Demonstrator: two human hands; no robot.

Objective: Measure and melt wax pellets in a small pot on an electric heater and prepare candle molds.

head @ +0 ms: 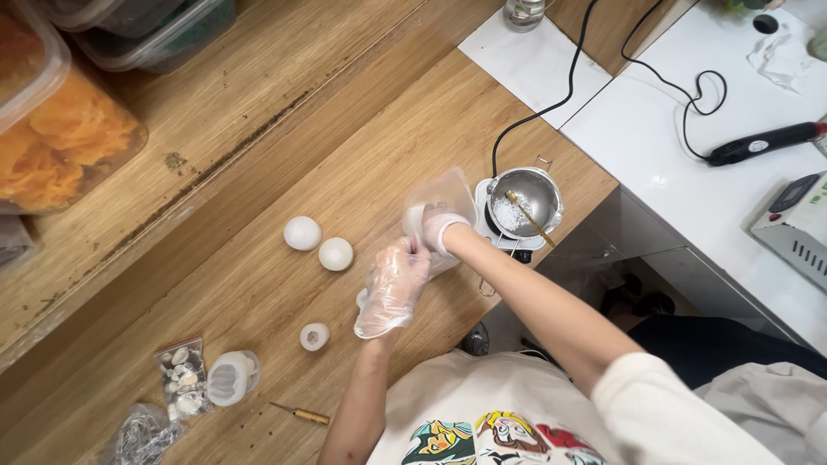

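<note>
Both my hands wear thin clear gloves. My right hand (439, 228) grips a clear plastic bag (444, 194) with white contents, held just left of a small metal pot (534, 196). My left hand (392, 288) holds the bag's lower edge. The pot stands on a small electric hot plate, holds white flakes, and a gold spoon (527, 215) rests in it. Two white balls (302, 233) (335, 254) lie on the wooden table to the left of my hands.
A small white ring-shaped mould (314, 336), a clear round mould (231, 377), a bag of shells (179, 377), a crumpled bag (142, 435) and a wooden-handled awl (301, 414) lie near the front. Plastic tubs (60, 138) sit at the back left. A black heat tool (762, 144) and a scale (797, 226) are on the white counter.
</note>
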